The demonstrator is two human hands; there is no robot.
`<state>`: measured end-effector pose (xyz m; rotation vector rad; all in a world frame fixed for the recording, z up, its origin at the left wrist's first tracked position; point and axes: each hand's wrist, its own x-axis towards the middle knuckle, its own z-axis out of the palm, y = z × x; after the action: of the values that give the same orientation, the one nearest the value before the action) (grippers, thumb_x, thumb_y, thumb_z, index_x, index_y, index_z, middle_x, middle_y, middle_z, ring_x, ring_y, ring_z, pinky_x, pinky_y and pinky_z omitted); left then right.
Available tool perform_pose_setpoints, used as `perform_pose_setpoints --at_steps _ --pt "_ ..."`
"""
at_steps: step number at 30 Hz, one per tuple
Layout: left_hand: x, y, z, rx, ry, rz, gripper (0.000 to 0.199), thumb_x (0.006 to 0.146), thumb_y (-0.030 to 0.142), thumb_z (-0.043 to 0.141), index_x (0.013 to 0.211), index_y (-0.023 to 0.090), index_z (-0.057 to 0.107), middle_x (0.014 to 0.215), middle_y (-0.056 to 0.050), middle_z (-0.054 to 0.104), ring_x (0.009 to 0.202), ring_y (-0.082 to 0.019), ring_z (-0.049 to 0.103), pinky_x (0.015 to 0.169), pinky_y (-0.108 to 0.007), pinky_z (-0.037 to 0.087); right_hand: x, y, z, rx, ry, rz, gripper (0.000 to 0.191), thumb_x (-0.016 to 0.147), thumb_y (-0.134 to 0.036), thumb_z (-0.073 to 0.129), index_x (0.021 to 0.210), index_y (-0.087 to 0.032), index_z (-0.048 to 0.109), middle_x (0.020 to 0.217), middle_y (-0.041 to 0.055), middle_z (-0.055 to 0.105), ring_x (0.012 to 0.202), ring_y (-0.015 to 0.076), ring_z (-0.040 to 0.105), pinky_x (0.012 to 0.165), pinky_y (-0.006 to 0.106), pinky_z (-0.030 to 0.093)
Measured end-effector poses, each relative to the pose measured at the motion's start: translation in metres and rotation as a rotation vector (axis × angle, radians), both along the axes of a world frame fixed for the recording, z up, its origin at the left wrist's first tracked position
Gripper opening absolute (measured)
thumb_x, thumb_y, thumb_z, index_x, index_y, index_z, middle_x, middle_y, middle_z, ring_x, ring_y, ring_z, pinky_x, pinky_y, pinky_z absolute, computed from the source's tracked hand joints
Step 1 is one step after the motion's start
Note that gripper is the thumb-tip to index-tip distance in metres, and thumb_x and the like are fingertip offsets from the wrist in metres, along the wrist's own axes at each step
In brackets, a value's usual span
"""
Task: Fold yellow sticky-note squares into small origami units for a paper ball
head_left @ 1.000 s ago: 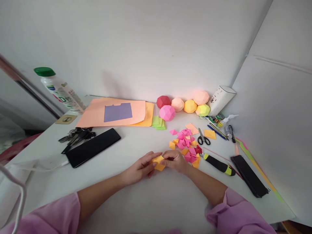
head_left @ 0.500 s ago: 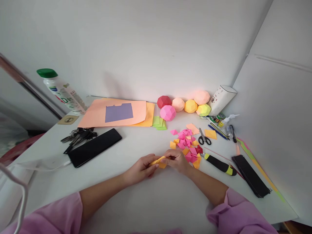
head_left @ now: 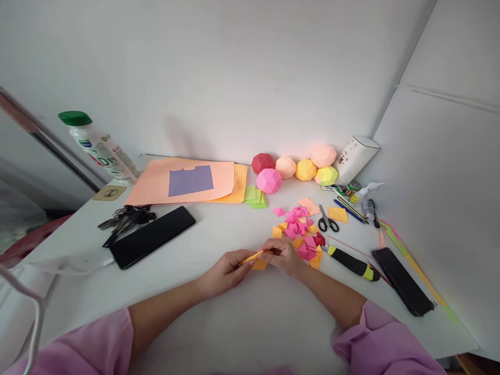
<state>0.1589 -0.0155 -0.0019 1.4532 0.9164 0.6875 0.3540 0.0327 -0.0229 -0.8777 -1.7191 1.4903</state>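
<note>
Head view: you hold the folded orange paper (head_left: pixel 259 263) between both hands, its left end clamped by the thumb and fingers of your left hand (head_left: pixel 225 272), its right end by those of your right hand (head_left: pixel 283 258). The paper sits above the white table (head_left: pixel 234 323). From it, the loose pink and orange folded pieces (head_left: pixel 300 229) lie at two o'clock, with the scissors (head_left: pixel 328 221) just beyond them, and the black-and-lime cutter (head_left: pixel 351 264) is at three. Straight up at twelve you have small green paper squares (head_left: pixel 255 197); the faceted paper balls (head_left: pixel 269 181) spread from twelve toward one. Large peach sheets (head_left: pixel 152 182) lie toward ten or eleven, and the black phone (head_left: pixel 152 237) is between nine and ten, touching the keys (head_left: pixel 127 221).
</note>
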Motion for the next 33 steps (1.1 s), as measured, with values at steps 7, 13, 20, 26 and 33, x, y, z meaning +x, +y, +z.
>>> perform_pose_setpoints --at_steps 7,13,20,26,33 --pt "0.0 0.0 0.002 0.032 0.016 -0.008 0.045 0.089 0.05 0.042 0.1 0.013 0.064 0.051 0.006 0.036 0.045 -0.007 0.03 0.042 -0.019 0.027 0.0 -0.001 0.0 -0.003 -0.003 0.0 0.018 0.073 -0.035 0.071 0.077 -0.017 0.069 0.07 0.0008 0.058 0.062 0.0105 0.049 0.055 0.023 0.04" --pt "0.001 0.0 0.003 0.083 0.039 0.006 0.043 0.09 0.045 0.042 0.105 0.013 0.065 0.053 0.005 0.039 0.05 -0.008 0.032 0.043 -0.018 0.028 0.0 -0.001 0.003 -0.024 -0.01 -0.007 0.017 0.072 -0.033 0.071 0.075 -0.017 0.069 0.069 0.0005 0.057 0.061 0.0104 0.048 0.055 0.023 0.039" --pt "0.0 0.0 0.003 0.067 0.042 0.005 0.043 0.089 0.045 0.043 0.108 0.012 0.064 0.051 0.006 0.038 0.046 -0.007 0.03 0.043 -0.019 0.029 0.0 -0.002 0.005 -0.076 -0.004 -0.011 0.018 0.071 -0.033 0.072 0.073 -0.016 0.069 0.064 -0.0007 0.054 0.057 0.0093 0.045 0.052 0.022 0.037" --pt "0.0 0.001 -0.005 -0.062 -0.008 0.089 0.041 0.086 0.048 0.048 0.103 0.013 0.063 0.046 0.007 0.043 0.04 -0.007 0.038 0.043 -0.02 0.034 0.0 -0.003 0.008 -0.055 -0.034 -0.033 0.02 0.074 -0.036 0.069 0.071 -0.016 0.068 0.06 -0.0018 0.05 0.055 0.0089 0.041 0.051 0.022 0.034" --pt "-0.001 0.002 -0.016 -0.162 -0.013 0.196 0.036 0.082 0.051 0.053 0.084 0.016 0.059 0.039 0.006 0.05 0.034 -0.007 0.039 0.04 -0.02 0.033 0.001 -0.005 0.01 -0.074 -0.028 -0.046 0.031 0.083 -0.043 0.056 0.071 -0.015 0.062 0.061 -0.0008 0.049 0.053 0.0093 0.045 0.049 0.022 0.037"
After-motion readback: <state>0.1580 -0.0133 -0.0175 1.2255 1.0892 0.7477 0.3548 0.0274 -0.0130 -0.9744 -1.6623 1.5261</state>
